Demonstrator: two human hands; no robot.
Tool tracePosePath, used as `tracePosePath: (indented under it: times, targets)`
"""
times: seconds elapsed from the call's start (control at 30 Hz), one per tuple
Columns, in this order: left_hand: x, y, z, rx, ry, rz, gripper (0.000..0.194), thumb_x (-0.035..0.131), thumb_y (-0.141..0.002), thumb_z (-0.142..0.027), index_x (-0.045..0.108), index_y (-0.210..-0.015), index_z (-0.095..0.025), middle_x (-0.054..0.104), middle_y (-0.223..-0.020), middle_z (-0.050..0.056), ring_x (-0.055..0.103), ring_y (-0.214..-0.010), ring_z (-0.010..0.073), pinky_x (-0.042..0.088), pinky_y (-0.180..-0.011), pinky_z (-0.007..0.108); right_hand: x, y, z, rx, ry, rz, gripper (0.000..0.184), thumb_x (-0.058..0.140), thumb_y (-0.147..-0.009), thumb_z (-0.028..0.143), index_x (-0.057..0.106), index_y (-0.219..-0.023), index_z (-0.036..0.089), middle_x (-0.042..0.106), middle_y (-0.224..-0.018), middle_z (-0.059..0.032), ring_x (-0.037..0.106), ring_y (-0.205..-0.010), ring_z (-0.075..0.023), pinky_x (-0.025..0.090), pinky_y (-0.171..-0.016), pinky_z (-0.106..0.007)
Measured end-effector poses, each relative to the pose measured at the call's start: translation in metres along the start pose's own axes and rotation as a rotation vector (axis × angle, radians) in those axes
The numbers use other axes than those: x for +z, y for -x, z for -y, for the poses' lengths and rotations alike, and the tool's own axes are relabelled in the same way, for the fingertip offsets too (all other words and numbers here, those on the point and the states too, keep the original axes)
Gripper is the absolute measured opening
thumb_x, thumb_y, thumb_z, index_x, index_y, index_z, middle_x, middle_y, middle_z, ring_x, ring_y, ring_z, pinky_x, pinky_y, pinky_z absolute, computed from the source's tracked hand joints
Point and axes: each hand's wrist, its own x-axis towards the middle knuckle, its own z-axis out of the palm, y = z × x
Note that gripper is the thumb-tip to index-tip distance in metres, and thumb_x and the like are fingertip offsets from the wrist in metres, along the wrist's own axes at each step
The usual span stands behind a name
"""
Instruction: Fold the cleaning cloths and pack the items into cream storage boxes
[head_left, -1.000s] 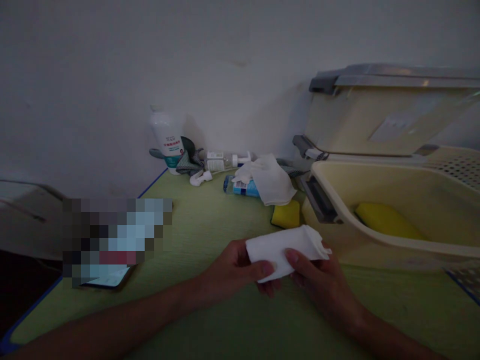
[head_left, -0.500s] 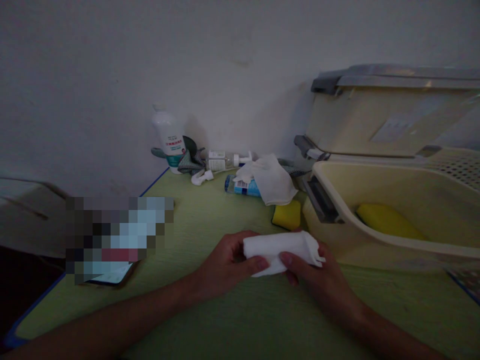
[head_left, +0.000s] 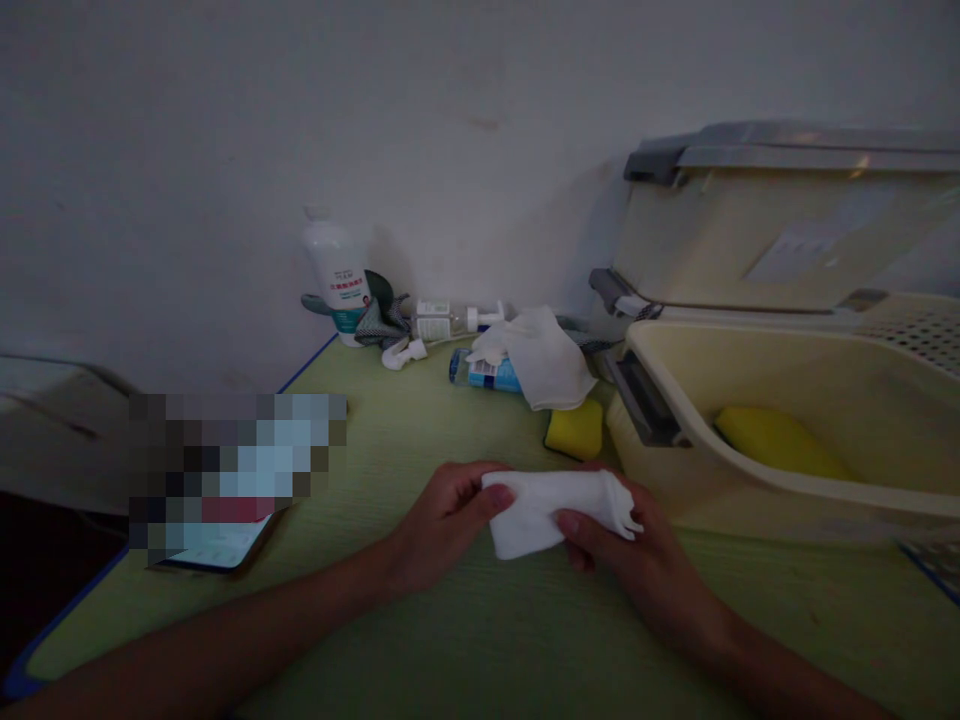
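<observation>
A folded white cloth [head_left: 536,510] is held between both hands above the green table [head_left: 405,425]. My left hand [head_left: 442,525] pinches its left end, thumb on top and fingers behind. My right hand [head_left: 626,540] grips the right part, its thumb across the front face; most of its fingers are hidden behind the cloth. Ragged folded edges show at the cloth's right end. Just beyond the cloth lies a yellow sponge [head_left: 574,430] with a dark underside. Behind that, another white cloth [head_left: 551,360] is draped partly over a blue-labelled bottle [head_left: 487,372] lying on its side.
An open cream storage bin [head_left: 675,480] with its lid [head_left: 712,230] raised stands at right, a yellow sponge [head_left: 780,440] inside. By the wall are a white bottle [head_left: 334,270], a lying pump bottle [head_left: 439,320] and a white spray head [head_left: 403,353]. A phone [head_left: 217,545], partly pixelated, rests at left.
The cloth has tilted to nearly level and come slightly lower and left. My left thumb has slid toward its upper left corner, and the lower left flap now hangs more loosely.
</observation>
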Motion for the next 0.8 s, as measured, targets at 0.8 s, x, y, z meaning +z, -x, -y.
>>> tracePosePath:
  times: [0.8]
  targets:
    - [0.003,-0.002,0.0,-0.073,-0.002,-0.117,0.028,0.061,-0.074,-0.033,0.061,-0.092,-0.011,0.056,-0.061,-0.002,0.052,-0.05,0.008,0.043,-0.047,0.017,-0.004,-0.002,-0.004,0.023,0.156,-0.108,0.032,0.066,-0.067,0.036,0.053,-0.091,0.018,0.059,-0.064,0.0016,0.055,-0.055,-0.0132,0.047,-0.055,-0.026]
